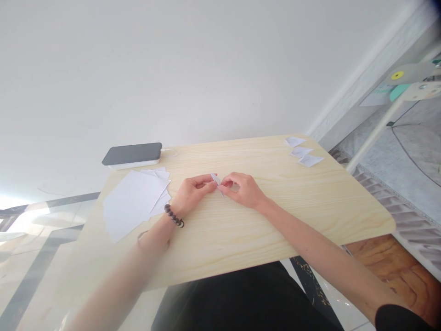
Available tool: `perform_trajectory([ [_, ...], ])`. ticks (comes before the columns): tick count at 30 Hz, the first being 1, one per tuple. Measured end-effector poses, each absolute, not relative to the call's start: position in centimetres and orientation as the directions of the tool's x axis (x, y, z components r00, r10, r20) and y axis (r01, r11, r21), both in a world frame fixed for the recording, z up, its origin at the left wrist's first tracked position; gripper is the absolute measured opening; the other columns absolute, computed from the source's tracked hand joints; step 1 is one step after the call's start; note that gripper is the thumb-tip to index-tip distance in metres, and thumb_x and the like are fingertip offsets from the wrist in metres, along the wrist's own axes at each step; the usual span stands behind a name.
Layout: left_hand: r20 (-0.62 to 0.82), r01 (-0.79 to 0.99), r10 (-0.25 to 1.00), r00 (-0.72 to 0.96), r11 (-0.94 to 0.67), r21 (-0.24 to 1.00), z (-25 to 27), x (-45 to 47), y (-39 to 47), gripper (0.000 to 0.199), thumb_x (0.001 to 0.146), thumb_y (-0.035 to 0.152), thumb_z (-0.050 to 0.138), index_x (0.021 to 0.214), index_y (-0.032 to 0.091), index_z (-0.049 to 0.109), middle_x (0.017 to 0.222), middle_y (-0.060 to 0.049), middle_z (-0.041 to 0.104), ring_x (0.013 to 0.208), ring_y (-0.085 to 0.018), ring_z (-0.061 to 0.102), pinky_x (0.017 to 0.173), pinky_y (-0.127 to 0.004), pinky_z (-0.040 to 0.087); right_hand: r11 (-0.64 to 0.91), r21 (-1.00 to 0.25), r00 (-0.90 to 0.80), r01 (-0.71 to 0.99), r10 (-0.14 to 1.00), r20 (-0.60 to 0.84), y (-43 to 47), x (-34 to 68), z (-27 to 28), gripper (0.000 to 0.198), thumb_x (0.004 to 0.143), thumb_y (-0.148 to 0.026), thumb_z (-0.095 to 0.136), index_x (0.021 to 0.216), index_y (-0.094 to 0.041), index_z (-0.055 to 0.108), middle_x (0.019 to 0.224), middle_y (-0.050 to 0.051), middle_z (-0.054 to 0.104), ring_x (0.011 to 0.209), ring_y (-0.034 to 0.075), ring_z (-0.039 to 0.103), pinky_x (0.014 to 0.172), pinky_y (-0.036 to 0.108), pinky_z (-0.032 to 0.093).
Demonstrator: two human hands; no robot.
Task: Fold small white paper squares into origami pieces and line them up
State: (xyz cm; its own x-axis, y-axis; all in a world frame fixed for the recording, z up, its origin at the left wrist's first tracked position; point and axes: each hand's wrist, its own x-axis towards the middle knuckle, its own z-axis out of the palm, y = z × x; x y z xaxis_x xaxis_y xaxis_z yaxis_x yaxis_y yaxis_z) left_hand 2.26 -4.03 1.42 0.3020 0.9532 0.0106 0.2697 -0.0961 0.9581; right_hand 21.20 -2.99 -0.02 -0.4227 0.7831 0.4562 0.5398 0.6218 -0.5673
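Observation:
Over the middle of the wooden table, both my hands pinch one small folded piece of white paper. My left hand, with a dark bead bracelet at the wrist, grips it from the left between thumb and fingers. From the right, my right hand has its thumb and fingertips closed on the paper's other side. The paper is held tilted, and my fingers hide part of it. To the left of my left hand lies a loose stack of white paper sheets.
Three folded white paper pieces lie in a row at the table's far right corner. At the back left, a dark-topped phone-like device rests on a white base with a cable. A white wall borders the far edge.

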Motion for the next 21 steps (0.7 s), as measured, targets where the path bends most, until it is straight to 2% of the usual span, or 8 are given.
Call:
perform_trajectory([
  [4,-0.006,0.283,0.958,0.288,-0.079,0.956,1.5,2.3,-4.1,0.037,0.075,0.042,0.056,0.105,0.020,0.062,0.114,-0.003,0.060,0.104,-0.022,0.055,0.091,-0.032,0.043,0.590,-0.604,-0.432,0.536,0.806,0.404,-2.9,21.3,0.1,0.018,0.078,-0.035,0.053,0.072,-0.018,0.057,0.069,0.000,0.062,0.064,0.010,0.055,0.065,0.024,0.040],
  [7,-0.020,0.307,0.964,0.265,-0.065,0.950,1.6,2.6,-4.3,0.038,0.076,0.042,0.055,0.106,0.020,0.061,0.106,-0.003,0.063,0.097,-0.021,0.059,0.085,-0.031,0.046,0.584,-0.566,-0.416,0.582,0.812,0.410,-3.0,21.2,0.2,0.015,0.078,-0.030,0.051,0.071,-0.018,0.056,0.070,0.000,0.062,0.063,0.011,0.055,0.067,0.024,0.040],
  [10,0.006,0.363,0.967,0.256,-0.102,0.926,1.8,2.9,-4.5,0.037,0.078,0.040,0.052,0.107,0.019,0.060,0.096,-0.003,0.067,0.089,-0.019,0.062,0.080,-0.028,0.048,0.543,-0.544,-0.347,0.640,0.836,0.426,-3.2,20.9,0.2,0.010,0.077,-0.025,0.050,0.083,-0.018,0.054,0.073,0.000,0.063,0.064,0.011,0.056,0.066,0.024,0.040],
  [12,0.055,0.413,0.966,0.252,-0.159,0.897,1.9,3.3,-4.6,0.035,0.078,0.038,0.051,0.106,0.019,0.060,0.094,-0.003,0.067,0.086,-0.017,0.062,0.076,-0.026,0.049,0.508,-0.551,-0.310,0.662,0.855,0.416,-3.4,20.8,0.1,0.018,0.076,-0.024,0.051,0.094,-0.019,0.051,0.071,-0.001,0.063,0.063,0.011,0.056,0.064,0.023,0.040],
  [14,0.124,0.459,0.958,0.260,-0.235,0.857,1.9,3.5,-4.8,0.034,0.079,0.037,0.049,0.105,0.018,0.061,0.095,-0.004,0.066,0.083,-0.016,0.062,0.072,-0.024,0.050,0.496,-0.552,-0.306,0.670,0.863,0.403,-3.4,20.7,0.0,0.019,0.076,-0.024,0.050,0.094,-0.020,0.049,0.070,-0.002,0.063,0.062,0.011,0.057,0.061,0.022,0.040],
  [17,0.212,0.583,0.939,0.271,-0.335,0.740,1.8,3.9,-5.0,0.033,0.079,0.034,0.048,0.106,0.019,0.060,0.094,-0.004,0.065,0.077,-0.014,0.061,0.069,-0.023,0.049,0.497,-0.560,-0.312,0.662,0.863,0.398,-3.5,20.6,-0.2,0.007,0.079,-0.026,0.047,0.081,-0.020,0.051,0.069,-0.001,0.063,0.059,0.010,0.056,0.057,0.020,0.039],
  [21,0.265,0.842,0.940,0.213,-0.314,0.439,1.8,4.2,-5.1,0.032,0.079,0.036,0.046,0.105,0.022,0.058,0.082,-0.004,0.066,0.072,-0.017,0.060,0.064,-0.028,0.044,0.496,-0.578,-0.290,0.648,0.862,0.415,-3.4,20.6,-0.5,0.010,0.079,-0.025,0.048,0.072,-0.019,0.050,0.063,-0.002,0.061,0.053,0.009,0.053,0.053,0.019,0.038],
])
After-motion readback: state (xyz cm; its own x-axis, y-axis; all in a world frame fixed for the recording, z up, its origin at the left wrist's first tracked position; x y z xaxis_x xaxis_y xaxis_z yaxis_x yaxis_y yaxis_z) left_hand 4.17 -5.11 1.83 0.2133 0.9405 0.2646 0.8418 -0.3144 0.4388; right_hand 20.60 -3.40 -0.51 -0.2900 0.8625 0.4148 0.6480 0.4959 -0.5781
